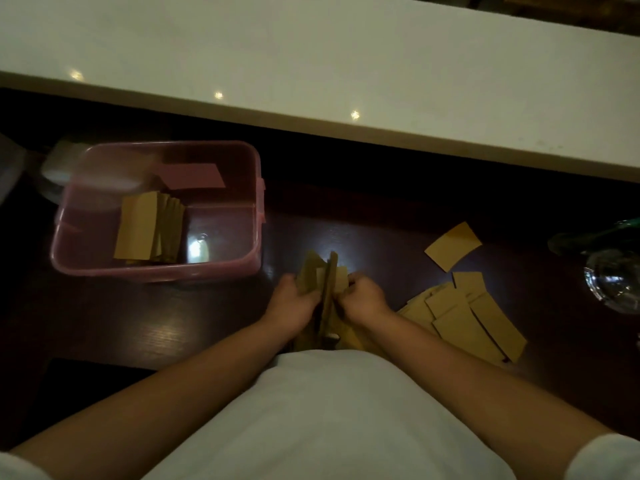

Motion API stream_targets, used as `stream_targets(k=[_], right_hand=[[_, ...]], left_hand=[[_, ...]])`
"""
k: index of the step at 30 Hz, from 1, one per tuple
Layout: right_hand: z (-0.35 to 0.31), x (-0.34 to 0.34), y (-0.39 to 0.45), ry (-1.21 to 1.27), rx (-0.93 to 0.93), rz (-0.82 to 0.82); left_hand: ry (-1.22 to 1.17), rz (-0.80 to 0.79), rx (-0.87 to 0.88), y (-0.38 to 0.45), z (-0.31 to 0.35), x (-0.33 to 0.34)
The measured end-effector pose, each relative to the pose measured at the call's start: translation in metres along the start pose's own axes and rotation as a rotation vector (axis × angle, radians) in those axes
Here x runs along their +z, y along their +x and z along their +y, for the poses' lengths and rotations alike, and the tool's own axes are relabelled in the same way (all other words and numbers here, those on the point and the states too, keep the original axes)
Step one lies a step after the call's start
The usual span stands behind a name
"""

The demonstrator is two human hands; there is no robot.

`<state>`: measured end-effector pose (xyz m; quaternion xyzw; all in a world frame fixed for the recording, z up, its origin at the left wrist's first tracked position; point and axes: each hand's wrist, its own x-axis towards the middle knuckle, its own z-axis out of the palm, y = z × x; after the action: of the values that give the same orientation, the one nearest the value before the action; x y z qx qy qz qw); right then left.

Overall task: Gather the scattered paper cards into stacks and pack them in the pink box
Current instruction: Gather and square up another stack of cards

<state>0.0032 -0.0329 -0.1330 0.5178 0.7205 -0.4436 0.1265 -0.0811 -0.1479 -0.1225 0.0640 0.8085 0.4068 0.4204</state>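
A bundle of tan paper cards (327, 277) stands on edge on the dark table, pressed between my left hand (292, 301) and my right hand (363, 299). Both hands grip the bundle from opposite sides. The pink box (156, 271) sits to the left, open, holding a leaning stack of tan cards (149, 230) and one pink card (192, 176). Several loose tan cards (464, 315) lie overlapped on the table right of my right hand. A single tan card (452, 245) lies apart beyond them.
A white counter (311, 64) runs across the far side above the dark wooden table (346, 220). A clear glass object (614, 282) and a green item (588, 237) sit at the right edge. A whitish object (59, 168) lies behind the box.
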Motion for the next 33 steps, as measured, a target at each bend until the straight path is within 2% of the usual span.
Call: stream_targets(k=[2, 4, 8, 10, 14, 18, 20, 22, 28, 31, 33], right_hand=[[0.001, 0.0, 0.0, -0.002, -0.02, 0.025], [0.003, -0.003, -0.001, 0.006, -0.013, 0.055], [-0.001, -0.003, -0.006, 0.075, -0.024, 0.052], [0.0, -0.004, -0.006, 0.11, -0.045, 0.016], [0.01, -0.02, -0.008, 0.231, -0.127, -0.179], [0.021, -0.033, -0.013, -0.06, -0.23, -0.423], [0.023, -0.032, -0.018, -0.144, -0.253, -0.395], [0.026, -0.03, -0.019, -0.086, -0.288, -0.314], [0.021, -0.046, -0.015, 0.517, -0.232, 0.088], [0.002, -0.058, -0.017, 0.716, -0.223, 0.119], [-0.012, -0.063, -0.021, 0.721, -0.269, 0.133]], left_hand=[[-0.297, -0.072, -0.093, -0.007, 0.003, 0.004], [-0.369, -0.127, -0.127, -0.011, 0.004, 0.004], [-0.048, -0.115, -0.005, -0.009, 0.003, 0.006], [0.039, -0.093, 0.023, -0.006, 0.003, 0.007], [-0.126, -0.12, 0.001, 0.005, -0.005, -0.001], [-0.347, -0.175, -0.06, 0.008, -0.012, -0.007], [-0.376, -0.189, -0.065, 0.01, -0.012, -0.009], [-0.396, -0.192, -0.072, 0.011, -0.012, -0.009], [-0.412, -0.201, -0.065, 0.008, -0.009, -0.007], [-0.475, -0.247, -0.062, 0.006, 0.005, -0.005], [-0.528, -0.306, -0.063, 0.004, 0.021, -0.005]])
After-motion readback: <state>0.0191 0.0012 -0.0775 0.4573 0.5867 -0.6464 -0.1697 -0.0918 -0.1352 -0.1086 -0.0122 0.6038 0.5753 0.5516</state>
